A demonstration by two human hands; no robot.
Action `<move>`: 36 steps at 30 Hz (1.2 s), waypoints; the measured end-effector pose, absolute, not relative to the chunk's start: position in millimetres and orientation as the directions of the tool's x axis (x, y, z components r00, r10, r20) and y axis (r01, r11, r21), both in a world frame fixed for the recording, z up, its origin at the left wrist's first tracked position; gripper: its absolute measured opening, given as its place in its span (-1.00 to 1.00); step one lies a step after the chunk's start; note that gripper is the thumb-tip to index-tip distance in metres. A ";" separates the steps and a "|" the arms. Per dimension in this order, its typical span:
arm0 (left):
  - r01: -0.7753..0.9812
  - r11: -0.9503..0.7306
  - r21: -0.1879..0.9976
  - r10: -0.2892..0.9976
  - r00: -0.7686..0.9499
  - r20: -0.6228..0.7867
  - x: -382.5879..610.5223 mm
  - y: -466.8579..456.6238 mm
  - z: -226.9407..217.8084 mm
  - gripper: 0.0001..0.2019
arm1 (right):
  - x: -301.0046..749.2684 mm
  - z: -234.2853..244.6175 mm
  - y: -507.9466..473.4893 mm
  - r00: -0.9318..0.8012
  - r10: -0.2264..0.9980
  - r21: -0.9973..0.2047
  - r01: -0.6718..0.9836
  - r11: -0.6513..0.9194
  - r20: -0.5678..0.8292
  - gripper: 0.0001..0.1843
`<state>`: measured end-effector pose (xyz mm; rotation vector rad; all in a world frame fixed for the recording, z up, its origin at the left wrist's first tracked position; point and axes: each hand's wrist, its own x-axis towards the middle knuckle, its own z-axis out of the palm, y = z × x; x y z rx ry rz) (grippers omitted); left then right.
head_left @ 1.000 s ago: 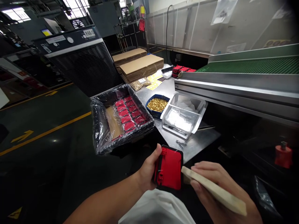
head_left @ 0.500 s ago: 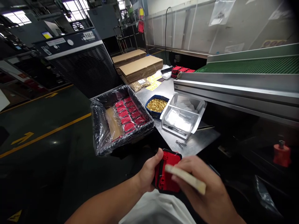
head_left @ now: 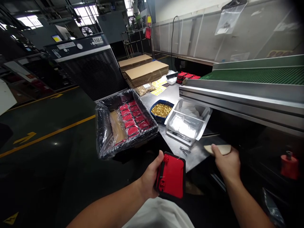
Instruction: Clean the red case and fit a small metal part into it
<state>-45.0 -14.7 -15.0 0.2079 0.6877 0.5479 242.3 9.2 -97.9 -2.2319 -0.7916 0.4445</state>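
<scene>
Left grip (head_left: pixel 150 179) clamping a red case (head_left: pixel 173 176), long axis upright. Right grip (head_left: pixel 226 164) pinching a pale block (head_left: pixel 219 149), well off to the case's right.

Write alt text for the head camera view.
The left hand grips a red-and-black case while the right hand holds a pale flat strip near a steel table. Nearby, a plastic-lined black tray holds rows of red cases.

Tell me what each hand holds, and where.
Left hand grips a red-and-black case by its left edge; right hand holds a pale wooden strip near one end.
</scene>
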 end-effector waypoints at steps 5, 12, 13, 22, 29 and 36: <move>-0.414 0.834 0.365 0.552 0.626 -0.551 -41.9 -18.4 -14.7 -0.24 | 249.8 -126.7 29.9 0.716 0.683 -0.585 0.495 -0.643 -0.144 -0.18; -0.423 0.817 0.391 0.576 0.576 -0.580 -38.0 -18.5 -7.5 -0.28 | 247.9 -127.8 31.8 0.593 0.804 -0.454 0.705 -0.545 -0.046 -0.12; -0.427 0.818 0.385 0.574 0.563 -0.595 -36.7 -18.4 -6.4 -0.28 | 247.5 -127.2 30.4 0.563 0.826 -0.423 0.748 -0.512 -0.004 -0.12; -0.420 0.710 0.566 0.702 0.356 -0.617 -24.6 -15.7 -13.6 -0.31 | 167.9 -45.6 -38.2 0.328 0.870 -0.726 0.686 0.048 0.367 -0.59; -0.463 0.571 0.679 0.821 0.338 -0.460 -23.8 -12.4 -14.6 -0.41 | 91.7 -15.0 -87.2 -0.202 0.748 -0.398 0.744 0.537 0.632 -0.34; -0.428 0.510 0.746 0.858 0.312 -0.408 -29.2 -12.8 -17.2 -0.28 | 105.6 -26.8 -98.9 0.209 0.913 -0.866 0.443 0.231 0.350 -0.75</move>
